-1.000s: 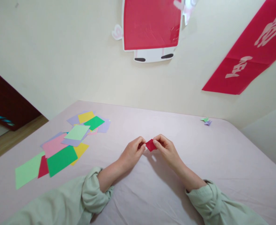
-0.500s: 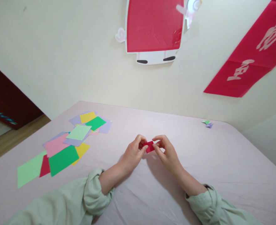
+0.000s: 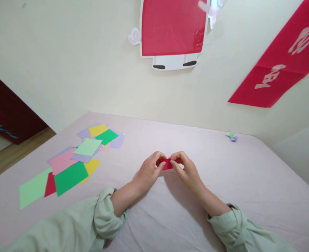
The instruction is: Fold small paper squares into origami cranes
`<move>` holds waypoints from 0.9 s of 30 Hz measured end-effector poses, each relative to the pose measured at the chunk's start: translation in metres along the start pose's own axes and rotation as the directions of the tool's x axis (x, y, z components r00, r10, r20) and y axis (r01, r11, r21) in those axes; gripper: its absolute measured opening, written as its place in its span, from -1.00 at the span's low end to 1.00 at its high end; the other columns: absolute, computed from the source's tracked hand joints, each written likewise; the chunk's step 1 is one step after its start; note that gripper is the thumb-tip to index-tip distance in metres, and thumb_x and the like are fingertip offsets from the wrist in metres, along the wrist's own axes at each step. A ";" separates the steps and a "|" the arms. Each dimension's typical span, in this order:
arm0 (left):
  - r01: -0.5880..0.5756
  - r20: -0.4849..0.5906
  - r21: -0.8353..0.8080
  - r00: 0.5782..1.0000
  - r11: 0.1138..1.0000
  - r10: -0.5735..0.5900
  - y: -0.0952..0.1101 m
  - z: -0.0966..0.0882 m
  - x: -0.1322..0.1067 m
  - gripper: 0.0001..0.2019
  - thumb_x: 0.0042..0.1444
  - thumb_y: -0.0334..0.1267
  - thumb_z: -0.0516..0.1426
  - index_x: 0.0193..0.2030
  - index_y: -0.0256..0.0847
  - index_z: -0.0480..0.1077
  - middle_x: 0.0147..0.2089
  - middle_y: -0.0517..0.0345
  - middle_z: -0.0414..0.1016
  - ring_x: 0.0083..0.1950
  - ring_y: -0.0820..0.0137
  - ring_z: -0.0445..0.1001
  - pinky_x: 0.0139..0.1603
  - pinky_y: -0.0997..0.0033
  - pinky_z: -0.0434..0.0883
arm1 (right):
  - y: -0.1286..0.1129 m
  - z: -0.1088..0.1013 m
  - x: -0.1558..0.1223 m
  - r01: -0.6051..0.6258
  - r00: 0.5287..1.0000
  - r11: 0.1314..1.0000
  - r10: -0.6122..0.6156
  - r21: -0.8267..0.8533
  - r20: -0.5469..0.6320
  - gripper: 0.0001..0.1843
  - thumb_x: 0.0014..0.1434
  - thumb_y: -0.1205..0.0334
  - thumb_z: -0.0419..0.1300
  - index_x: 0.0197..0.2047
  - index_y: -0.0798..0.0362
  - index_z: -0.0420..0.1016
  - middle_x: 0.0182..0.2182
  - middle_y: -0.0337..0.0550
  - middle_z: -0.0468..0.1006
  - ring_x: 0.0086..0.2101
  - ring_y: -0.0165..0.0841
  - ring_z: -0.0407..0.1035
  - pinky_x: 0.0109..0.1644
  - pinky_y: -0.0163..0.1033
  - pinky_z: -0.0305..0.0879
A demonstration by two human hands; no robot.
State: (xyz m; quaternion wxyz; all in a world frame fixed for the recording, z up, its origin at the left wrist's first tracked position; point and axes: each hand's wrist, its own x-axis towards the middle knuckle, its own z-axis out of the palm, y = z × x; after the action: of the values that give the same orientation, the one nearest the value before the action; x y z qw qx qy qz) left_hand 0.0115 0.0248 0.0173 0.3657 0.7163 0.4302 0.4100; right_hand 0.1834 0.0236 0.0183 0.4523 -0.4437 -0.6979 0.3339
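Observation:
A small piece of folded red paper (image 3: 167, 165) is held up between my two hands, above the pale pink sheet (image 3: 154, 217). My left hand (image 3: 150, 170) pinches its left side, thumb in front and fingers curled behind. On the right side, my right hand (image 3: 186, 169) pinches the paper near its top edge, again with the thumb toward me. Both hands nearly meet at the top of the paper. The fingers hide its outer ends and back, so its full folded shape cannot be made out.
Loose colored paper sheets (image 3: 71, 177) lie spread and overlapping on the left. Two small folded paper pieces, one green (image 3: 230, 135) and one purple (image 3: 234, 139), rest near the far right edge. Behind the surface rises a cream wall (image 3: 104, 70) with a red banner (image 3: 268, 82).
My right fingers have come in closer to my left fingers along the paper's top edge. The red paper now sits more level and shows a slimmer front.

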 end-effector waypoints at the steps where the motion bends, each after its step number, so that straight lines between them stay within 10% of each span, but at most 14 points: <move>1: -0.005 0.002 0.005 1.000 1.000 0.005 0.000 0.000 0.000 -0.90 0.18 -0.39 0.03 -0.21 -0.20 0.34 -0.22 0.12 0.44 -0.18 0.38 0.40 -0.12 0.39 0.35 | 0.001 0.000 0.000 -0.023 1.000 1.000 0.023 0.021 0.003 -0.96 0.24 0.27 0.10 -0.27 0.03 0.34 -0.34 -0.19 0.44 -0.31 -0.35 0.38 -0.19 -0.21 0.34; 27: -0.003 0.021 -0.144 1.000 0.990 0.006 -0.003 0.003 0.001 -0.87 0.18 -0.39 0.03 -0.18 -0.23 0.38 -0.20 0.12 0.46 -0.16 0.42 0.45 -0.11 0.42 0.38 | 0.007 -0.001 0.005 -0.267 0.962 0.892 0.269 0.365 0.046 -0.72 0.06 0.06 0.29 -0.23 0.04 0.40 -0.42 -0.27 0.41 -0.42 -0.41 0.29 -0.33 -0.30 0.20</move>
State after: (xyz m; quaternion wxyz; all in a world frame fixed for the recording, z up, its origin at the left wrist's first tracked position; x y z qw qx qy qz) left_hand 0.0137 0.0259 0.0139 0.4200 0.6933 0.3939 0.4333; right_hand 0.1857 0.0309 0.0141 0.4791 -0.4440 -0.5536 0.5166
